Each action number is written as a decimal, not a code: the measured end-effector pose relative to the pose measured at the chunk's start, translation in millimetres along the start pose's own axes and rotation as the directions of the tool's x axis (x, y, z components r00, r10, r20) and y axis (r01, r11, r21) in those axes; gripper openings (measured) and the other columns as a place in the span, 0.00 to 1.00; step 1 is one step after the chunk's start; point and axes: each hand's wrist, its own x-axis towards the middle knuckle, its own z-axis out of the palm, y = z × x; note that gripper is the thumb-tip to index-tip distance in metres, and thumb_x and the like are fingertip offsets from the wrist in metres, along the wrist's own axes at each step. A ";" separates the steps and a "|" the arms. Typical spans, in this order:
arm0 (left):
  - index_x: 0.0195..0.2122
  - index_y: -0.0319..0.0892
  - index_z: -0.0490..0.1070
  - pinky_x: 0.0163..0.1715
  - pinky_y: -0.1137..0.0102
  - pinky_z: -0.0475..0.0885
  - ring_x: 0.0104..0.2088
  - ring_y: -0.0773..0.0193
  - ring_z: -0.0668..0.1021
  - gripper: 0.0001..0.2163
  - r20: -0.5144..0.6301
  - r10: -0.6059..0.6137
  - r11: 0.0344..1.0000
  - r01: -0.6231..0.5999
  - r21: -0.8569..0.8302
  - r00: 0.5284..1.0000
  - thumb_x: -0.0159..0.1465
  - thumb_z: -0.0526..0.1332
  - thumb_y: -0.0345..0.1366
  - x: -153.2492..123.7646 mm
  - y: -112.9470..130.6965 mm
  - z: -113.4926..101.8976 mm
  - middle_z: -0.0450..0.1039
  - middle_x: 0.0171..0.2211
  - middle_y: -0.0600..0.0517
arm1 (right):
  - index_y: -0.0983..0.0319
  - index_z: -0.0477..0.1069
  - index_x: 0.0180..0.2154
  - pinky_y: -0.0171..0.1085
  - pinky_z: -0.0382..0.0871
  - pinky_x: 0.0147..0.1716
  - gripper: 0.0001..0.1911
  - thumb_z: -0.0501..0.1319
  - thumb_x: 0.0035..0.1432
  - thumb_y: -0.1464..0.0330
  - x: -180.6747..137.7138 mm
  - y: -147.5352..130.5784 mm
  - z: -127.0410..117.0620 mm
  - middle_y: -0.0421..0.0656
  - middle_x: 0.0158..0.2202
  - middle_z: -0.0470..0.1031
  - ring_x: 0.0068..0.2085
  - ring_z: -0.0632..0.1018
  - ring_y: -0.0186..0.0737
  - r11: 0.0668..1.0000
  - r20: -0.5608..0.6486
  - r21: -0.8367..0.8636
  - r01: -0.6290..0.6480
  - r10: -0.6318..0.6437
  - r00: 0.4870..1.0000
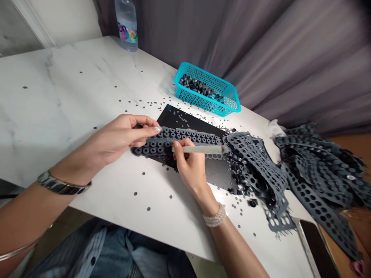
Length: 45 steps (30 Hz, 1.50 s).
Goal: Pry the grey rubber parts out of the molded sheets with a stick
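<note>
My left hand [117, 137] pinches the left end of a dark grey rubber sheet [199, 136] between thumb and fingers. Rows of moulded rings run along this sheet, which lies over a black board [168, 112]. My right hand [191, 166] grips a pale, pen-like tool [213, 149], its grey-marked end pointing right. The tool's other end is at the rings, mostly covered by my fingers. Toward the right, the sheet has round holes. Beside it lie loose black rubber rings [240, 173] and a perforated offcut sheet [257, 154].
Behind the board stands a turquoise basket [203, 103] holding black rubber pieces. A water bottle [127, 29] is at the back left. More perforated sheets [321, 166] heap up at right, above a phone [317, 245]. Small dark discs dot the white table [58, 104].
</note>
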 end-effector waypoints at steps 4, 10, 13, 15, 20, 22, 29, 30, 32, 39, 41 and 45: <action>0.26 0.38 0.71 0.15 0.81 0.60 0.21 0.75 0.63 0.04 0.094 -0.171 0.824 0.195 -0.533 0.981 0.57 0.64 0.27 6.6 0.8 -0.2 0.64 0.26 0.52 | 0.59 0.65 0.29 0.33 0.57 0.22 0.16 0.53 0.65 0.56 -0.8 6.3 -1.5 0.36 0.21 0.65 0.22 0.66 0.31 0.968 -0.043 0.221 -0.117 0.129 0.991; 0.30 0.36 0.71 0.18 0.80 0.70 0.25 0.71 0.70 0.06 0.126 -0.279 0.629 0.281 -0.725 0.952 0.54 0.57 0.21 7.9 4.1 -0.6 0.72 0.34 0.41 | 0.59 0.65 0.29 0.32 0.60 0.19 0.17 0.56 0.63 0.55 1.7 6.4 -6.2 0.35 0.19 0.66 0.19 0.67 0.31 0.934 -0.089 0.320 -0.158 0.196 0.976; 0.32 0.34 0.72 0.19 0.79 0.70 0.27 0.69 0.73 0.07 0.158 -0.287 0.587 0.304 -0.750 0.945 0.54 0.57 0.22 6.8 4.4 -1.8 0.72 0.32 0.42 | 0.59 0.65 0.30 0.32 0.63 0.20 0.15 0.57 0.63 0.56 4.1 1.7 -9.0 0.35 0.20 0.66 0.20 0.68 0.31 0.915 -0.109 0.372 -0.156 0.210 0.972; 0.34 0.34 0.73 0.20 0.81 0.70 0.27 0.69 0.74 0.07 0.156 -0.297 0.581 0.308 -0.753 0.942 0.55 0.58 0.23 6.3 3.0 -1.8 0.71 0.31 0.43 | 0.59 0.65 0.30 0.31 0.64 0.20 0.14 0.58 0.62 0.57 4.7 -1.7 -9.4 0.35 0.20 0.66 0.20 0.68 0.30 0.901 -0.116 0.404 -0.157 0.221 0.968; 0.37 0.34 0.77 0.24 0.80 0.69 0.32 0.69 0.75 0.12 0.097 -0.227 0.755 0.238 -0.611 0.969 0.54 0.59 0.19 3.6 -1.1 0.1 0.73 0.34 0.44 | 0.59 0.65 0.30 0.32 0.65 0.20 0.15 0.58 0.62 0.56 1.4 -5.6 -4.6 0.36 0.21 0.67 0.21 0.69 0.31 0.910 -0.049 0.373 -0.183 0.216 0.975; 0.34 0.36 0.78 0.19 0.76 0.63 0.26 0.71 0.70 0.11 0.087 -0.133 0.872 0.158 -0.464 0.987 0.54 0.58 0.21 1.2 -2.1 0.9 0.71 0.29 0.47 | 0.59 0.65 0.30 0.32 0.65 0.21 0.14 0.58 0.63 0.57 -0.2 -5.0 -2.3 0.36 0.22 0.68 0.21 0.69 0.31 0.928 -0.013 0.327 -0.178 0.193 0.981; 0.31 0.44 0.79 0.23 0.70 0.59 0.23 0.68 0.66 0.08 0.054 0.227 0.756 -0.211 0.619 0.972 0.57 0.60 0.37 -8.9 -10.5 11.6 0.67 0.21 0.54 | 0.59 0.66 0.29 0.32 0.63 0.24 0.14 0.56 0.64 0.59 -0.2 -3.0 -1.3 0.37 0.23 0.68 0.24 0.70 0.31 0.974 0.095 0.188 -0.126 0.110 0.989; 0.34 0.45 0.79 0.26 0.70 0.62 0.25 0.67 0.68 0.08 0.086 0.277 0.673 -0.257 0.694 0.957 0.57 0.60 0.38 -9.5 -12.2 12.8 0.72 0.25 0.53 | 0.59 0.65 0.29 0.32 0.63 0.24 0.14 0.56 0.64 0.59 -0.1 -2.9 -1.5 0.37 0.23 0.68 0.24 0.70 0.31 0.976 0.097 0.182 -0.123 0.107 0.989; 0.38 0.46 0.79 0.30 0.70 0.65 0.28 0.65 0.72 0.10 0.150 0.325 0.558 -0.318 0.767 0.934 0.57 0.60 0.37 -10.0 -14.7 13.8 0.76 0.31 0.53 | 0.59 0.65 0.29 0.32 0.62 0.24 0.14 0.56 0.64 0.58 0.0 -2.8 -1.5 0.37 0.23 0.68 0.24 0.70 0.32 0.979 0.100 0.166 -0.117 0.101 0.990; 0.39 0.46 0.79 0.31 0.69 0.65 0.30 0.63 0.75 0.11 0.207 0.346 0.422 -0.349 0.837 0.915 0.59 0.58 0.36 -9.5 -16.3 12.6 0.78 0.34 0.52 | 0.59 0.66 0.29 0.33 0.61 0.23 0.15 0.55 0.64 0.58 0.2 -3.2 0.2 0.37 0.23 0.68 0.24 0.68 0.32 0.988 0.107 0.122 -0.093 0.080 0.991; 0.39 0.46 0.79 0.30 0.68 0.64 0.30 0.63 0.75 0.11 0.206 0.340 0.420 -0.345 0.840 0.917 0.59 0.58 0.36 -9.2 -16.8 13.2 0.78 0.34 0.52 | 0.59 0.66 0.29 0.33 0.61 0.23 0.15 0.55 0.64 0.58 0.6 -3.0 0.6 0.37 0.23 0.68 0.23 0.68 0.32 0.989 0.107 0.119 -0.088 0.076 0.991; 0.39 0.45 0.79 0.30 0.68 0.64 0.30 0.62 0.75 0.11 0.198 0.324 0.429 -0.331 0.840 0.925 0.59 0.58 0.36 -9.0 -17.4 14.8 0.77 0.34 0.51 | 0.59 0.66 0.29 0.33 0.60 0.24 0.14 0.55 0.65 0.59 1.7 -2.7 0.9 0.37 0.23 0.67 0.24 0.68 0.32 0.993 0.107 0.099 -0.061 0.050 0.993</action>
